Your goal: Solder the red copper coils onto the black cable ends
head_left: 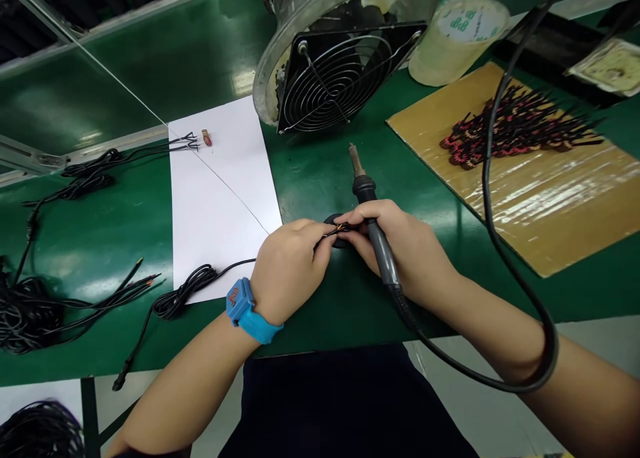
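Note:
My left hand (293, 261) pinches the end of a black cable (193, 285), whose coiled length lies to its left across the paper's lower edge. Thin wires, some yellow or orange, show between my fingertips. My right hand (407, 248) holds a soldering iron (383, 248) against the palm, its tip pointing away and up. The thumb and forefinger of that hand also pinch at the wire ends, meeting the left fingertips. Beneath the fingertips sits a small round black object (336, 223), mostly covered. Exactly how the wires join is too small to tell.
A fan with a wire guard (340, 78) stands ahead. On the right, a brown board (530, 225) carries a pile of short black-and-red wires (515, 128). White paper (220, 198) and black cable bundles (30, 311) lie left. The iron's cord (493, 198) loops over my right forearm.

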Tool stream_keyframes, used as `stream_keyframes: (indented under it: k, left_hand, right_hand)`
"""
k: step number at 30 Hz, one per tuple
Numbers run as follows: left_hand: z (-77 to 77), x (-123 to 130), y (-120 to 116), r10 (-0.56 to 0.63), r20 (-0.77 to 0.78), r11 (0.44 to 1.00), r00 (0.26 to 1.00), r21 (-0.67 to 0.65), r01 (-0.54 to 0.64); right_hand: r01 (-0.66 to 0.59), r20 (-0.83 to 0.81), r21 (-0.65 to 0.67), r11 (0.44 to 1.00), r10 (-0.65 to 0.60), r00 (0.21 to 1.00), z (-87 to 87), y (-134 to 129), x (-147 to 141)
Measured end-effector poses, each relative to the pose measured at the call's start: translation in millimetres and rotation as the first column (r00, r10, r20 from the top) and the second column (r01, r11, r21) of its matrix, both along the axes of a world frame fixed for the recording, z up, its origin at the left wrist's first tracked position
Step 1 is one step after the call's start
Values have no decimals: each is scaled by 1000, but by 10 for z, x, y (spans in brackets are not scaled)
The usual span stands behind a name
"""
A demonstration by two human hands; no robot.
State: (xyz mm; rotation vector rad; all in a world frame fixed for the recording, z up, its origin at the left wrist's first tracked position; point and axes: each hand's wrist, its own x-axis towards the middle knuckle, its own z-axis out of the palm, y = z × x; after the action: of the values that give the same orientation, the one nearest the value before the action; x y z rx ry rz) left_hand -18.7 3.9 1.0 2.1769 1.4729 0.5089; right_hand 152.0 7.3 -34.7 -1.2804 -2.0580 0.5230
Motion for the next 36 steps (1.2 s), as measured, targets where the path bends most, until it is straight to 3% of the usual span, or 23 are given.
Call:
stream_keyframes:
  k: [14,20,27,32,36]
  left_hand:
    - [2,-5,-17,24,-48,998,999,-64,-27]
    - [5,-19,-47,22,-48,999,999,-44,-24]
    - [74,-70,-77,86,157,996,984,-22,-84]
    - [129,-91,-108,81,224,996,971,27,-89]
    - [195,-126,-143,-21,189,994,982,105,1]
  right_hand:
    - [-192,123,-25,981,193,973,182,132,176]
    - [-220,-9,-159,962,222,975,238,140,219]
    - [-203,-368,-172,964,129,921,370,85,151]
    - [-182,-187,-43,982,171,967,592,86,172]
    - [-154,-87,-3,988,153,984,708,68,175]
